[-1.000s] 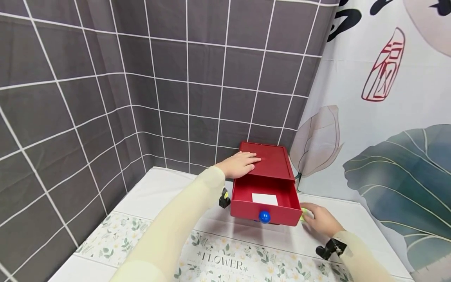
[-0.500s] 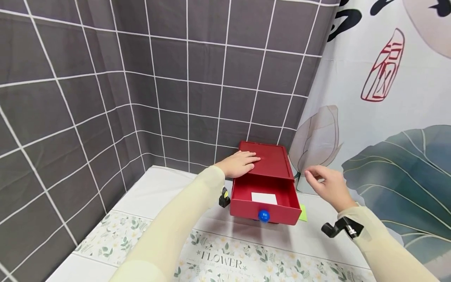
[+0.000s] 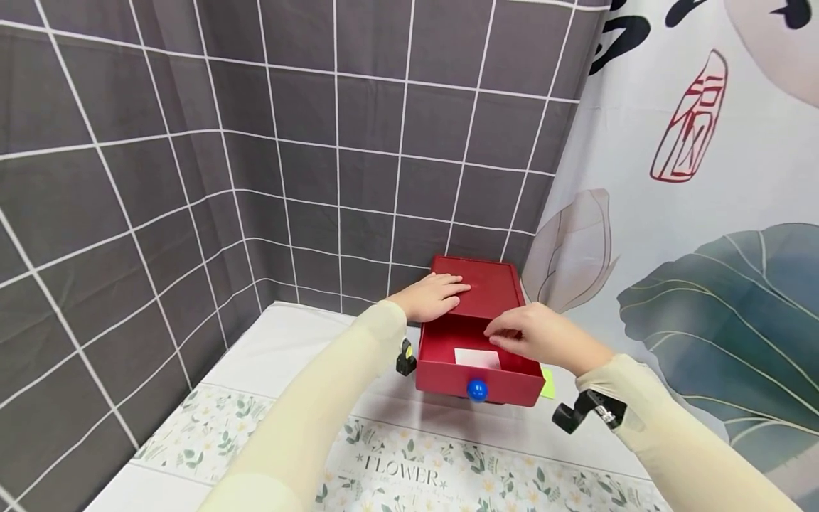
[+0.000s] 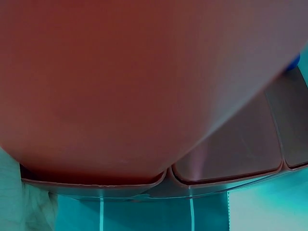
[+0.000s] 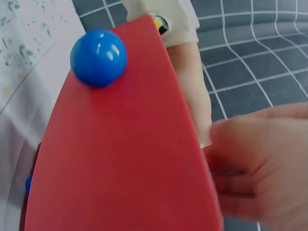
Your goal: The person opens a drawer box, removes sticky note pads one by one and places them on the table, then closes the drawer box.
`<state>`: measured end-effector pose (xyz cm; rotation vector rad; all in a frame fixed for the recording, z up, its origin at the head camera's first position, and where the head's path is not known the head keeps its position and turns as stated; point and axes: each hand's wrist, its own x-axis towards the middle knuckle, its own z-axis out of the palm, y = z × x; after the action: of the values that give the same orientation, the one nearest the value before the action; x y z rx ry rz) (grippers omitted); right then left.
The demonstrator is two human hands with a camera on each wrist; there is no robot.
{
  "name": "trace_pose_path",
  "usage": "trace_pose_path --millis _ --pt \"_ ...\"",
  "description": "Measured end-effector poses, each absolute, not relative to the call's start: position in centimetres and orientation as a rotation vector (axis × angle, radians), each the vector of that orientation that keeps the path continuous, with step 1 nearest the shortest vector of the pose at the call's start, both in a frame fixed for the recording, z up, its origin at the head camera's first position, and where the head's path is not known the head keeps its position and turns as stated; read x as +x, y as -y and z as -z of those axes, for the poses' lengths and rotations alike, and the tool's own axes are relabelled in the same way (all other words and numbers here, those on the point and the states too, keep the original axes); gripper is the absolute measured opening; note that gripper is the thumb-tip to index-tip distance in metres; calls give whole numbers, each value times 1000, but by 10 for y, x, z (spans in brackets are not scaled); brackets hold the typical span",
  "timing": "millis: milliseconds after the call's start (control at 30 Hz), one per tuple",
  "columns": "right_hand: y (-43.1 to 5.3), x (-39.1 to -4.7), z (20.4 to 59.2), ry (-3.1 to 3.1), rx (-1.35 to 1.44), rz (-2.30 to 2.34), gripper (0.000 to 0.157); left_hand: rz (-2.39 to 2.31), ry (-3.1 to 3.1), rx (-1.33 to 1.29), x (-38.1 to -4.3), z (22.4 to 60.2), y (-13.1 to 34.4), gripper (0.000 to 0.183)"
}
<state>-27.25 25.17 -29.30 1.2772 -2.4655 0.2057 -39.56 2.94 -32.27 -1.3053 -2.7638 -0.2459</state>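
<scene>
Left hand (image 3: 429, 297) on a rectangular red box (image 3: 493, 286), right hand (image 3: 540, 334) over its open drawer (image 3: 441, 377)

Lying flat at right of centre in the head view, the left hand spreads its fingers across the box's smooth top. The right hand, lower right, hangs with bent fingers above the drawer's right part; I cannot tell whether anything is between them or whether they touch the drawer. They blur in the right wrist view.

Inside the drawer, just behind its front wall, lies a flat white rectangle of paper (image 3: 473, 358), its far right corner near the right fingertips. A round, glossy blue knob (image 3: 477, 390) juts from the drawer front. Another, smaller-looking blue knob (image 5: 29, 185) is partly visible at the right wrist view's lower left.

Just right of the box, a yellow-green slip (image 3: 547, 385) lies on the white tabletop (image 3: 307, 334), whose floral strip (image 3: 448, 448) reads FLOWER at bottom centre. Dark grey cloth with white grid lines (image 3: 288, 156) fills the upper left and centre.
</scene>
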Motion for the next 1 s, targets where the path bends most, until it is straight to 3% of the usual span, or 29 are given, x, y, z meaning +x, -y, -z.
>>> trace_pose_path --millis 267,500,1000 --pt "-235 -276 298 2818 1322 -129 23 258 2766 -1300 -394 323 -29 47" --pt "-231 -276 307 3001 1185 -153 24 257 2774 -1288 -394 324 -30 47" --pt "-230 -280 316 2807 1259 153 24 242 2765 -1287 -393 322 -30 46"
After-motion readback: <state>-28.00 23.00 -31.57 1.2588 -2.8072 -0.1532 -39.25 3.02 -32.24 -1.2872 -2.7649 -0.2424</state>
